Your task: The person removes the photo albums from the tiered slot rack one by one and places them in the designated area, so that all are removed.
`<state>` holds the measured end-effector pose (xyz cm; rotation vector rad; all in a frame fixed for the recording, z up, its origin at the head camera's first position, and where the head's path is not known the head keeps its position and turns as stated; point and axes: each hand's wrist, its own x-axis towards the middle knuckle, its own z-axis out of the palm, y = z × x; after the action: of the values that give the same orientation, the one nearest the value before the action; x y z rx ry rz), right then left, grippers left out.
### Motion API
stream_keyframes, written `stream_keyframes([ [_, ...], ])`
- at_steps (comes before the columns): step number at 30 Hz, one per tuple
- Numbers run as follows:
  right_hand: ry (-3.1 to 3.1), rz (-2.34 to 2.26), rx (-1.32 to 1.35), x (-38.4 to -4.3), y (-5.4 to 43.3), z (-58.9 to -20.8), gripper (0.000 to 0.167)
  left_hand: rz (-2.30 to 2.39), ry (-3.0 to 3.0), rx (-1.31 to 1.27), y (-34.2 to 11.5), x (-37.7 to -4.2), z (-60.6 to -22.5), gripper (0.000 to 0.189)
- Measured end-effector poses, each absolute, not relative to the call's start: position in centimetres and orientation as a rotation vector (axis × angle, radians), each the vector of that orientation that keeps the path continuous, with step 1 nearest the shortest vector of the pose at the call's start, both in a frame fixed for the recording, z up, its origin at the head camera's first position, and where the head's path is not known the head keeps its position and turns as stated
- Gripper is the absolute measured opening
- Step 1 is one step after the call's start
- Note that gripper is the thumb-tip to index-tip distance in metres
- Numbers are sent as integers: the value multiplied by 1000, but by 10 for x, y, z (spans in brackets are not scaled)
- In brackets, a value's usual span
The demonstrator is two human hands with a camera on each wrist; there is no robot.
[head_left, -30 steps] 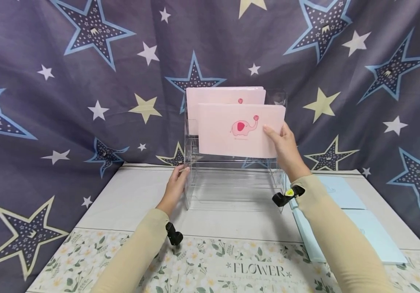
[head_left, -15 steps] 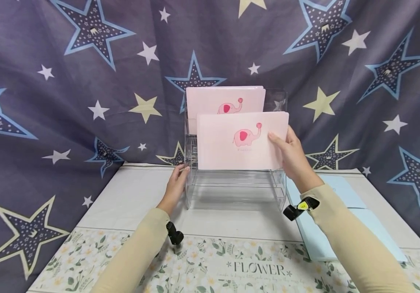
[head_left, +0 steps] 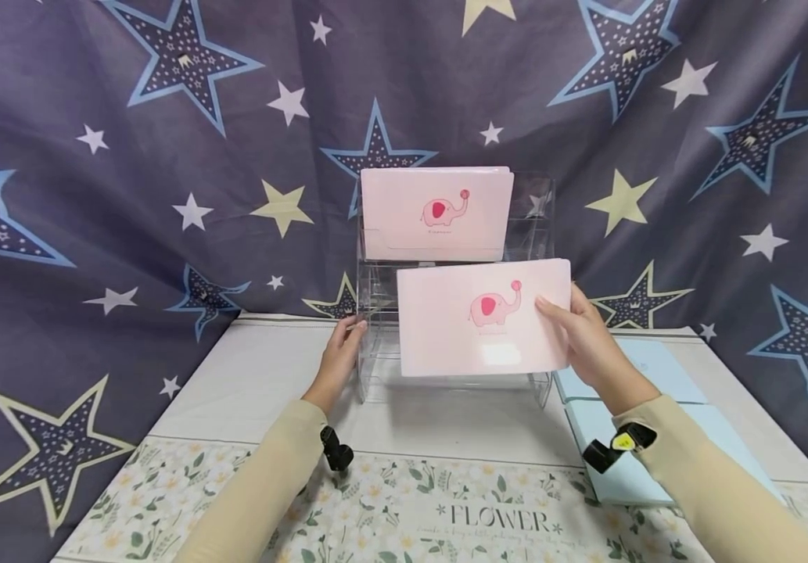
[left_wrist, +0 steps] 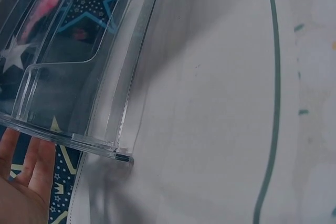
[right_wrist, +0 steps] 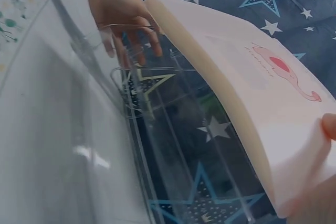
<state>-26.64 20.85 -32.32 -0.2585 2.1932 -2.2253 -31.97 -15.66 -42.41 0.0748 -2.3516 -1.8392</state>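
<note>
My right hand [head_left: 599,348] pinches a pink notebook [head_left: 439,320] by its right end, thumb [right_wrist: 329,125] on the cover and the other fingers hidden behind. The notebook bears a pink elephant with a ball, and its cream page edge shows in the right wrist view. It hangs in front of a clear tiered rack [head_left: 368,371], covering part of its middle. With fingers extended, my left hand [head_left: 335,361] touches the rack's left side panel; the left wrist view shows those fingers [left_wrist: 39,169] at the panel's edge. More pink elephant notebooks [head_left: 396,207] stand in the rack's top tier.
Light blue notebooks [head_left: 622,469] lie in two piles to the right, partly under my right forearm. The rack stands on a table [head_left: 249,375] with a pale cover, flowered toward the front. A dark star-patterned curtain [head_left: 220,172] hangs close behind it.
My right hand has brought the pink notebook down and slightly right, toward me, uncovering the elephant on the notebook in the top tier. The left hand stays at the rack's side.
</note>
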Motion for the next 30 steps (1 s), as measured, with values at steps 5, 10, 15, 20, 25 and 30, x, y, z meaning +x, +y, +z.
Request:
stream_keyframes([
  [5,2184,-2167,-237,-253,218,-334,64,-1874,-2339,44,-157,-319,-423,57],
  [10,2179,-2090,-214,-238,226,-346,70,-1889,-2338,31,-158,-319,-424,58],
  [15,2148,-2041,-174,-225,231,-358,73,-1881,-2348,35,-158,-318,-423,59],
  [20,2091,-2030,-166,-215,234,-370,70,-1866,-2346,44,-157,-319,-423,59],
  [25,2039,-2003,-115,-205,237,-381,73,-1865,-2344,42,-158,-319,-424,56],
  [30,1983,-1958,-128,-200,241,-387,75,-1853,-2351,44,-159,-319,-425,59],
])
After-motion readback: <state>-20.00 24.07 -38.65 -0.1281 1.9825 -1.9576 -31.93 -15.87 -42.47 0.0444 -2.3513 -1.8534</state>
